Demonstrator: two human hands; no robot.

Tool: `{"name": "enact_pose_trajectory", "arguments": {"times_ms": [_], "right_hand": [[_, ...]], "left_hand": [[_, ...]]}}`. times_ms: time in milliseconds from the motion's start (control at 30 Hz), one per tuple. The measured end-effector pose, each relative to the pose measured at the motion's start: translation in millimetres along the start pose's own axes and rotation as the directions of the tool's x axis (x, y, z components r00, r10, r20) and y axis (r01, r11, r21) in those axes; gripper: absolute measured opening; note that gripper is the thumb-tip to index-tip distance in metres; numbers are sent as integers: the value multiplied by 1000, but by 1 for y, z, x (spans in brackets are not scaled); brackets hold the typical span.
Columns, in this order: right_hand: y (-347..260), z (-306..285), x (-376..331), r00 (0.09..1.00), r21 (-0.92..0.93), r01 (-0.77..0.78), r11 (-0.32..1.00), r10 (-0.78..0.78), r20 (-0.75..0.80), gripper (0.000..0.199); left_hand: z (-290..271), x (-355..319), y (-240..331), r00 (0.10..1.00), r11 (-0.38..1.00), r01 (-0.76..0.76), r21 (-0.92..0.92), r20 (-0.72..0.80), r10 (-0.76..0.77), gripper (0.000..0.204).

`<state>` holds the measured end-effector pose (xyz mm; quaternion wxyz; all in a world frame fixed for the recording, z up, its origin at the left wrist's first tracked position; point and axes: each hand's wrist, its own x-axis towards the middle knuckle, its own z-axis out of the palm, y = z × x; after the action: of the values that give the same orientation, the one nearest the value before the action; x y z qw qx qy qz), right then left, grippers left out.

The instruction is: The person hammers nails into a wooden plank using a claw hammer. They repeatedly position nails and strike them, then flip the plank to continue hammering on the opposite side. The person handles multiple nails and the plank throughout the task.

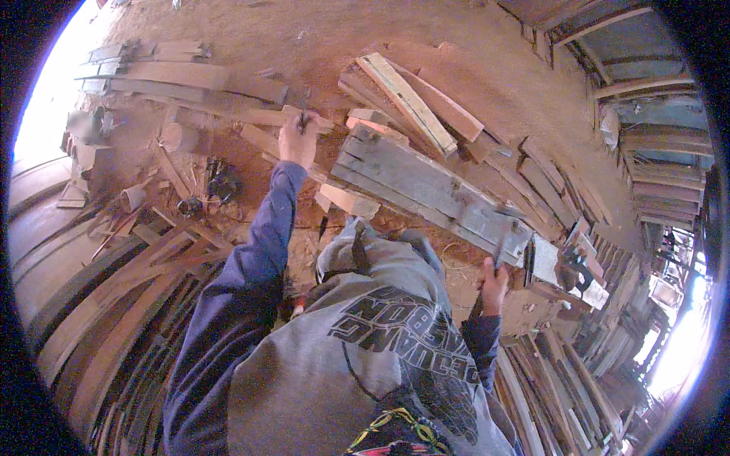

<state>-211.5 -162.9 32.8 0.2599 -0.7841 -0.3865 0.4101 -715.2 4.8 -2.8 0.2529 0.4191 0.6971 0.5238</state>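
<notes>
My left hand (299, 143) is stretched forward past the left end of a thick grey timber bench (433, 190). Its fingers are closed around something small and dark that I cannot make out. A short light wooden strip (322, 121) lies right by those fingertips. Close to the near edge of the bench's right end, my right hand (494, 287) is closed on a slim stick-like tool (499, 249), which points up out of the fist. The tool's kind is unclear. A light wooden block (350, 201) lies in front of me, below the bench's left end.
Pale planks (411, 102) lie beyond the bench. More boards (175, 76) are stacked at the far left. A dark tool (574, 275) sits past the bench's right end. Curved lumber (114, 319) fills the left side, and upright-looking boards (559, 387) stand at the lower right.
</notes>
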Motion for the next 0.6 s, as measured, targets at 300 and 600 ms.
{"name": "enact_pose_trajectory", "arguments": {"times_ms": [300, 600], "right_hand": [[175, -74, 102, 777, 265, 85, 960, 103, -621, 15], [193, -72, 119, 856, 253, 90, 963, 55, -514, 40]], "left_hand": [[25, -65, -91, 922, 965, 261, 3, 294, -251, 41], [25, -91, -51, 922, 935, 189, 299, 275, -274, 51]]}}
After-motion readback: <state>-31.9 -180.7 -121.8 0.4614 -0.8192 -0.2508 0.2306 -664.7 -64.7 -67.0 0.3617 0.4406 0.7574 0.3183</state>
